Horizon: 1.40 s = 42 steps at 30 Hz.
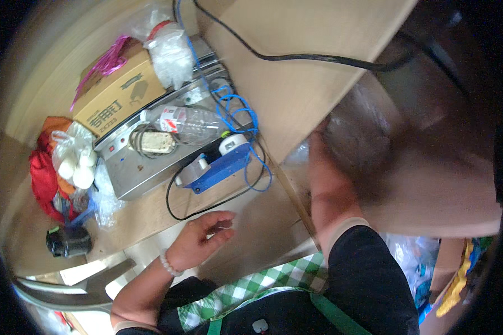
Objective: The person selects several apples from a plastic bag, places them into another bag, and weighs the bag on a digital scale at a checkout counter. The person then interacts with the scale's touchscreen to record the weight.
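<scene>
My left hand, with a beaded bracelet at its wrist, is held in the air before the shelf edge. Its thumb and fingers are apart with nothing between them. My right arm reaches forward past a board edge into a dim space. The right hand is blurred and partly lost in shadow, beside clear plastic film; whether it grips anything is unclear. Nearest the left hand, on the wooden shelf, sits a blue bench device with a white round part and a black cord.
A steel machine carries a clear plastic bottle, a pale corded block and a cardboard box. Blue cable hangs in loops. A black cable crosses the upper board. A black jar-like container stands at left.
</scene>
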Each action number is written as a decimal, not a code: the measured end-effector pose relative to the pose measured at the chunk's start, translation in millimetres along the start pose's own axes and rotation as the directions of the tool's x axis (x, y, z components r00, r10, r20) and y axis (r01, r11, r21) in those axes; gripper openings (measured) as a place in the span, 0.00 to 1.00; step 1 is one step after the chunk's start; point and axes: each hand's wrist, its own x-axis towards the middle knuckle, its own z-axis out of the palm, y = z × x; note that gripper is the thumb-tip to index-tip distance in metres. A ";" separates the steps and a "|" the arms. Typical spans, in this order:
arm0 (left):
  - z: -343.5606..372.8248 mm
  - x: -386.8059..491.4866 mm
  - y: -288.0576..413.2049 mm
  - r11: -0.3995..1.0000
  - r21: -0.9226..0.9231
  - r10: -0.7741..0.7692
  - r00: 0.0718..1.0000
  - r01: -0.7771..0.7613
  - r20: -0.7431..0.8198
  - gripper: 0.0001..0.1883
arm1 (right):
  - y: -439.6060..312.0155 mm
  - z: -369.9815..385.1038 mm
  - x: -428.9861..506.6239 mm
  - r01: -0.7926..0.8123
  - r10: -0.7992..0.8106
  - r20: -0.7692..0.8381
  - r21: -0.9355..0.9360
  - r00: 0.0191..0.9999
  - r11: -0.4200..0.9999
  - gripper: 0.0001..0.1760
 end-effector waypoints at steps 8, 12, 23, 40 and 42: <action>-7.2 -43.3 -3.4 0.978 -0.113 -0.198 0.953 0.176 -0.231 0.18 | 27.7 22.0 53.6 0.028 -0.026 0.164 -0.012 0.986 1.000 0.29; -1.3 -43.0 0.4 0.974 -0.091 -0.224 0.948 0.209 -0.224 0.18 | 28.3 29.7 52.9 0.043 -0.038 0.183 -0.028 0.982 0.999 0.28; 13.0 -41.4 1.8 0.973 -0.054 -0.231 0.959 0.225 -0.167 0.19 | 24.9 42.6 49.5 0.052 -0.051 0.200 0.001 0.978 0.999 0.25; 21.5 21.1 24.6 0.991 0.056 0.117 0.991 -0.120 0.067 0.18 | 41.9 11.1 -93.9 -0.147 -0.074 0.269 0.715 0.960 0.684 0.22; 26.3 28.1 20.7 0.987 0.045 0.147 0.984 -0.152 0.100 0.18 | 39.1 9.3 -90.3 -0.015 -0.275 0.352 0.639 0.895 0.769 0.24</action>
